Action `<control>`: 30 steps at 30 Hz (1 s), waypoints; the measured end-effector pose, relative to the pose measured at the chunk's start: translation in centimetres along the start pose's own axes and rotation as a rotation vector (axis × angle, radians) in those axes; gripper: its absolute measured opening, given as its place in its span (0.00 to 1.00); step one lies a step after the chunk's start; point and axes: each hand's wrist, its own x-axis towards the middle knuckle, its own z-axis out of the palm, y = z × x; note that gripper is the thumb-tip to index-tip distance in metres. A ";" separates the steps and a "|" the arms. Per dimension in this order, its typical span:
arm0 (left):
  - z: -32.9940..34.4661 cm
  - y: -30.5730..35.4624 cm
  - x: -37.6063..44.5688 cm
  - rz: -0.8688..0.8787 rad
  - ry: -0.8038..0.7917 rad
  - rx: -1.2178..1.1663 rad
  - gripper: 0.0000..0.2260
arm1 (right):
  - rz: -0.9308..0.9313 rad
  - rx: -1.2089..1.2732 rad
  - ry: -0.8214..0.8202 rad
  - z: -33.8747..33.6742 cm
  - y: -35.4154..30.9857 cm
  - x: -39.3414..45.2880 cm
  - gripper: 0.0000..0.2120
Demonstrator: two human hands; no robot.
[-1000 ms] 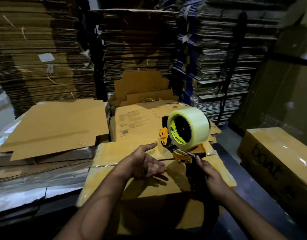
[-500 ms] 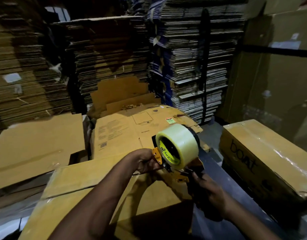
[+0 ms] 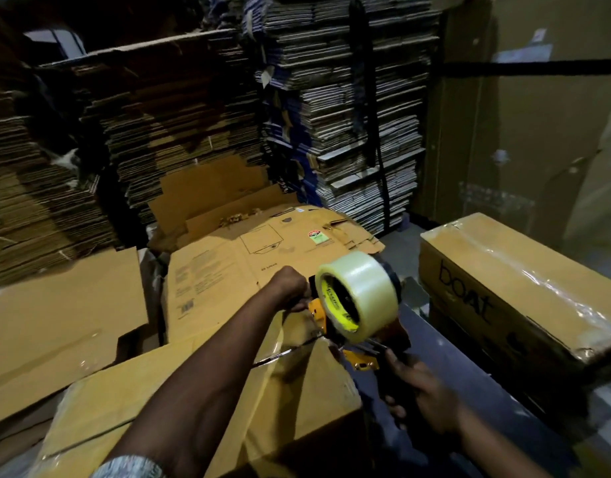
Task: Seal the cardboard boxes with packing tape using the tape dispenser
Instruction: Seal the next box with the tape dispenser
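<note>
One tape dispenser [image 3: 357,305], carrying one clear roll, sits at the far right corner of one cardboard box [image 3: 193,401]. Right hand [image 3: 423,391] grips its handle; left hand [image 3: 292,288] pinches at its front. One wrapped box [image 3: 524,288] lies right.

I see 2 bare arms with no sleeves; my left hand [image 3: 290,288] and right hand [image 3: 423,391] wear no gloves; a shiny silver band [image 3: 131,467] wraps my left wrist.

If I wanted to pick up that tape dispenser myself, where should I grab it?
Probably by the dark handle below the tape roll, from the near side, as the right hand does. On the tape dispenser, the roll and orange front stay free that way.
</note>
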 end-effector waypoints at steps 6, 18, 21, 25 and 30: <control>0.0 0.2 2.8 0.106 0.192 0.237 0.10 | 0.005 -0.067 -0.001 1.4 0.9 -0.3 0.37; -0.1 0.4 5.5 0.203 0.145 0.390 0.07 | 0.063 -0.065 0.154 4.2 1.1 -0.9 0.25; -0.2 -0.2 6.3 0.236 0.174 0.439 0.07 | 0.075 -0.093 0.204 4.9 0.5 -0.1 0.24; 0.0 -1.3 7.1 0.262 0.210 0.486 0.06 | 0.084 -0.097 0.194 5.3 0.4 0.8 0.27; 0.2 -1.6 7.8 0.259 0.226 0.493 0.07 | 0.086 -0.105 0.190 5.2 0.4 1.1 0.26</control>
